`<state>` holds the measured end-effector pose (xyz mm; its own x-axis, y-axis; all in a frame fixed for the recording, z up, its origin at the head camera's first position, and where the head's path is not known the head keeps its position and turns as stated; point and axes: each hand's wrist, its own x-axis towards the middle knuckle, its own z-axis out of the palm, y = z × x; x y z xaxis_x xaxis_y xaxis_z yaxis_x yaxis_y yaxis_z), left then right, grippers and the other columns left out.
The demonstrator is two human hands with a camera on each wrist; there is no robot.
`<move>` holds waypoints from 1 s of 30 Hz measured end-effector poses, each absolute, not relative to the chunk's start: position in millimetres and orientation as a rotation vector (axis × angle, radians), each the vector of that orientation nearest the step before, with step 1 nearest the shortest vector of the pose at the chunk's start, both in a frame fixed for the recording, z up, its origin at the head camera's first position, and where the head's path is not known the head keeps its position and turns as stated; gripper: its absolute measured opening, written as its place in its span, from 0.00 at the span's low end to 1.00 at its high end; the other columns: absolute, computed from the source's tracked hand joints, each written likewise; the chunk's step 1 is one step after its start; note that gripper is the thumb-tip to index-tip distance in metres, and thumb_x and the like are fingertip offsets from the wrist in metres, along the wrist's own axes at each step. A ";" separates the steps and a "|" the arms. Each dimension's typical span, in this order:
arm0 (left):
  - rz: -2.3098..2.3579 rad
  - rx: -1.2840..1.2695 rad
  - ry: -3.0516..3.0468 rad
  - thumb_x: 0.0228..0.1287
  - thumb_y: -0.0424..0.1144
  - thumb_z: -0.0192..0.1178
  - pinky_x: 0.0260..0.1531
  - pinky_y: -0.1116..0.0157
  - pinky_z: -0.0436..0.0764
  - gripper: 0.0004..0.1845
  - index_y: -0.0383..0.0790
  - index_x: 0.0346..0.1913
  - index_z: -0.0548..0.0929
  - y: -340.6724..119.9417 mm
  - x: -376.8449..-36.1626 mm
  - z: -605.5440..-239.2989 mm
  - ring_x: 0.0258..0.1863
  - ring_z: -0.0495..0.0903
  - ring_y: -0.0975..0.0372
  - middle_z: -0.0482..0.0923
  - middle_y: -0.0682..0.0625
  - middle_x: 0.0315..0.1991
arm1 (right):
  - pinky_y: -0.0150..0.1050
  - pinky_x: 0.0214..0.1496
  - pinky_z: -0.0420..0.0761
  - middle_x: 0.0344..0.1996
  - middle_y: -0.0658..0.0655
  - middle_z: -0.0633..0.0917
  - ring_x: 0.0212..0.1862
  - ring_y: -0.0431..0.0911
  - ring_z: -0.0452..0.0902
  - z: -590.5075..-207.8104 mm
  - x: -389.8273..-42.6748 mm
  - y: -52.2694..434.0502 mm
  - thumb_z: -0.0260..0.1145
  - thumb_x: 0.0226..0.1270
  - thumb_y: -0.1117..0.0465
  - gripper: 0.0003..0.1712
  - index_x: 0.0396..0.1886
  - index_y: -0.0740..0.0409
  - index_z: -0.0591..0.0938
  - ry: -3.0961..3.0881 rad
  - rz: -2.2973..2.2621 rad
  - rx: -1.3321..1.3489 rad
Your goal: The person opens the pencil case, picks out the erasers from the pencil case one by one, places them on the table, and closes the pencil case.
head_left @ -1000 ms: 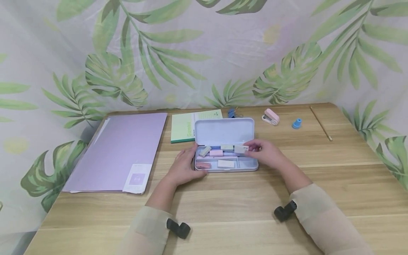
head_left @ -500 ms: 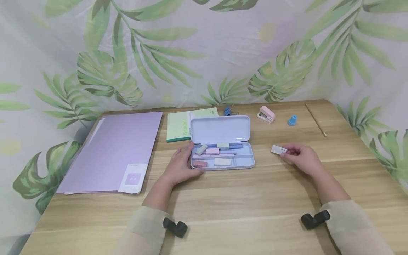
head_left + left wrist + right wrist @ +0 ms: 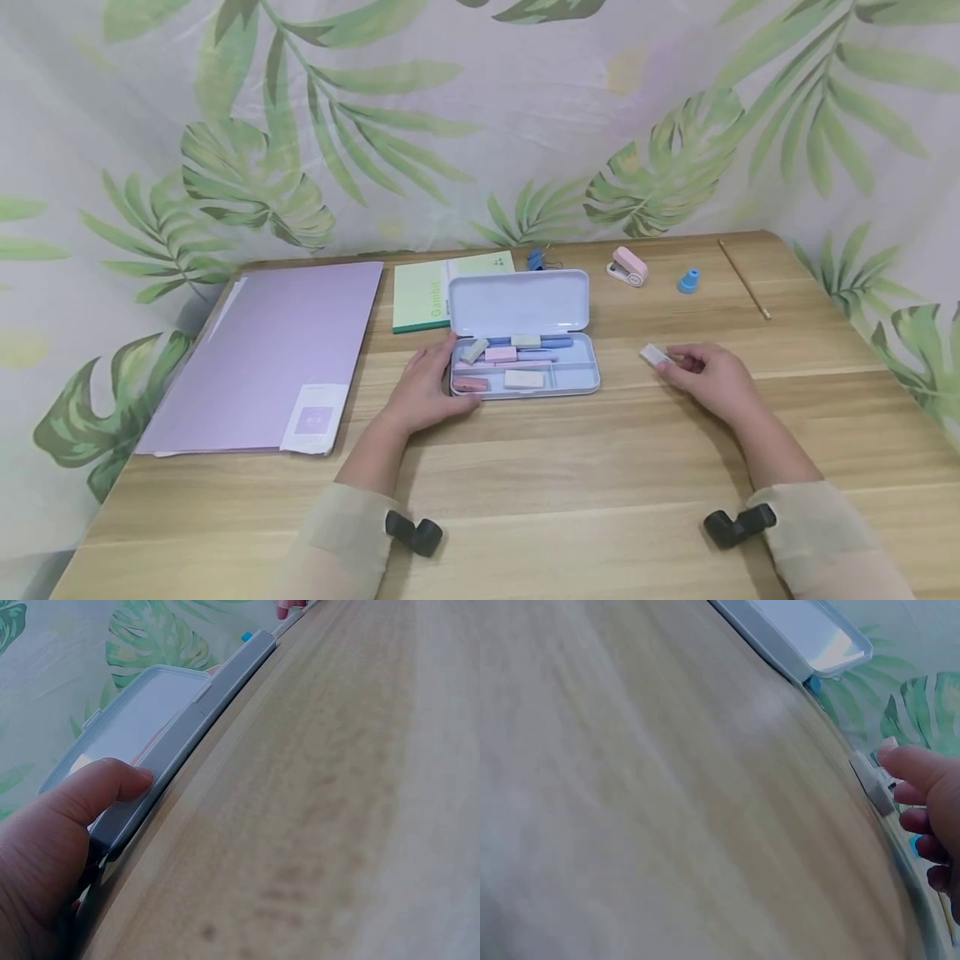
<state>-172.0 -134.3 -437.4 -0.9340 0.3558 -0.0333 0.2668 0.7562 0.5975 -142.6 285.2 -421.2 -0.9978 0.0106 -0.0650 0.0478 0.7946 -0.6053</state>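
The pencil case (image 3: 576,379) sits at the centre of the table (image 3: 540,492), its lid (image 3: 519,302) raised and tilted back at the rear hinge, an arrangement that leaves the contents accessible from the front.

Left hand (image 3: 423,390): holds the left end of the case. The thumb (image 3: 124,780) is bent against the front edge; the fingers lie along the left side, their tips partly hidden. This grip appears intended to steady the case against sliding.

Right hand (image 3: 714,382): thumb and forefinger pinch one end of a white eraser (image 3: 651,354), with the remaining fingers curled beneath the palm. The eraser is at table level, to the right of the case and well apart from it. The far end is left uncovered — probably to let it meet the surface first. Whether its full underside bears on the table cannot be told.

Case contents: a pink eraser (image 3: 501,354) and two greenish ones lie across pens (image 3: 557,342) in the rear compartment. A reddish eraser (image 3: 471,384) and a second pale block (image 3: 524,380) share the front-left compartment, presumably sorted only loosely.

Markings: the green notebook (image 3: 420,293) behind the case reads "Gambit", set sideways; the smaller lettering is illegible. The purple folder (image 3: 277,350) carries a white label (image 3: 306,436) with a purple square — its print is too small to read.
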 end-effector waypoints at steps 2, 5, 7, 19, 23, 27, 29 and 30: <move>0.923 0.498 2.809 0.48 0.58 0.67 0.79 0.54 0.44 0.59 0.39 0.78 0.49 -134.7 -172.3 -437.1 0.77 0.55 0.51 0.56 0.44 0.77 | 0.37 0.41 0.72 0.42 0.62 0.82 0.43 0.51 0.73 -418.1 -144.7 277.4 0.61 0.68 0.40 0.34 0.60 0.63 0.79 2.921 -1.005 0.032; 0.915 0.493 2.809 0.48 0.58 0.67 0.79 0.55 0.44 0.59 0.39 0.78 0.49 -134.9 -172.5 -436.7 0.77 0.55 0.52 0.56 0.44 0.77 | 0.40 0.43 0.75 0.43 0.62 0.83 0.43 0.52 0.75 -413.8 -151.7 257.5 0.62 0.68 0.43 0.31 0.59 0.62 0.80 2.932 -1.034 -0.057; 0.908 0.496 2.810 0.48 0.59 0.67 0.79 0.54 0.44 0.59 0.39 0.78 0.50 -134.9 -172.6 -436.5 0.77 0.55 0.51 0.56 0.44 0.77 | 0.42 0.45 0.76 0.44 0.62 0.84 0.45 0.52 0.76 -411.6 -158.4 240.5 0.63 0.68 0.46 0.28 0.58 0.61 0.81 2.926 -1.047 -0.138; 0.914 0.526 2.819 0.48 0.58 0.67 0.79 0.53 0.44 0.57 0.36 0.77 0.52 -134.5 -172.2 -438.3 0.76 0.56 0.51 0.56 0.44 0.77 | 0.53 0.63 0.75 0.52 0.61 0.83 0.57 0.55 0.77 -407.3 -196.6 156.0 0.67 0.65 0.49 0.26 0.58 0.57 0.82 2.843 -0.952 -0.419; 0.915 0.514 2.813 0.48 0.58 0.67 0.79 0.54 0.43 0.58 0.37 0.77 0.52 -134.9 -172.3 -437.4 0.77 0.55 0.52 0.55 0.44 0.77 | 0.52 0.62 0.75 0.50 0.61 0.83 0.55 0.54 0.77 -408.1 -203.5 144.1 0.67 0.65 0.50 0.24 0.57 0.58 0.83 2.875 -0.872 -0.463; 0.917 0.511 2.807 0.48 0.59 0.67 0.79 0.54 0.43 0.58 0.37 0.78 0.51 -135.3 -171.7 -436.0 0.77 0.55 0.52 0.55 0.44 0.77 | 0.51 0.59 0.77 0.46 0.59 0.85 0.52 0.53 0.78 -410.4 -206.7 138.1 0.68 0.64 0.52 0.21 0.52 0.59 0.85 2.913 -0.861 -0.487; 0.918 0.513 2.804 0.48 0.59 0.67 0.79 0.54 0.43 0.58 0.38 0.78 0.51 -135.6 -171.0 -435.8 0.77 0.54 0.52 0.55 0.44 0.77 | 0.50 0.59 0.77 0.44 0.59 0.85 0.50 0.53 0.78 -412.1 -207.2 136.7 0.69 0.63 0.53 0.18 0.49 0.59 0.86 2.932 -0.870 -0.509; 0.919 0.513 2.803 0.48 0.59 0.67 0.79 0.54 0.43 0.58 0.38 0.78 0.51 -135.8 -170.8 -435.9 0.77 0.54 0.52 0.55 0.44 0.77 | 0.50 0.59 0.77 0.43 0.59 0.85 0.50 0.53 0.79 -413.1 -207.4 136.2 0.69 0.63 0.54 0.18 0.48 0.59 0.87 2.938 -0.873 -0.513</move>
